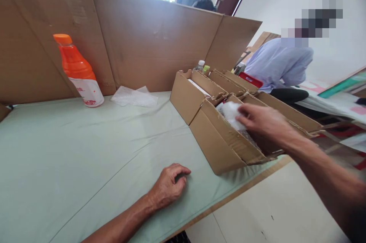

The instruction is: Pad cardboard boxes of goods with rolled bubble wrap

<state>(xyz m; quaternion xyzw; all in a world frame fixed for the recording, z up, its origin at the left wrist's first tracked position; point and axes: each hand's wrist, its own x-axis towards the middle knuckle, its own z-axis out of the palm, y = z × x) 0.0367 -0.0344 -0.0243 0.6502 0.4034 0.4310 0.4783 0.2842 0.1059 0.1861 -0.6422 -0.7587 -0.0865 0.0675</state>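
My left hand (170,185) rests on the pale green table cover with its fingers loosely curled. A gap shows between thumb and index finger, and nothing is in it. Over the nearest cardboard box (215,138) at the right, my right hand (259,121) pinches a white, soft-looking wad (231,114); it is slightly blurred, so its exact kind is unclear. Clear plastic shows beneath the wad inside the box. The lower part of the box's contents is hidden by its wall and my hand.
Several open cardboard boxes (187,98) stand together at the table's right edge. An orange bottle (80,69) and clear plastic sheets (134,95) are near the tall cardboard screen (154,33). Beyond the boxes sits a person in a light shirt (280,62).
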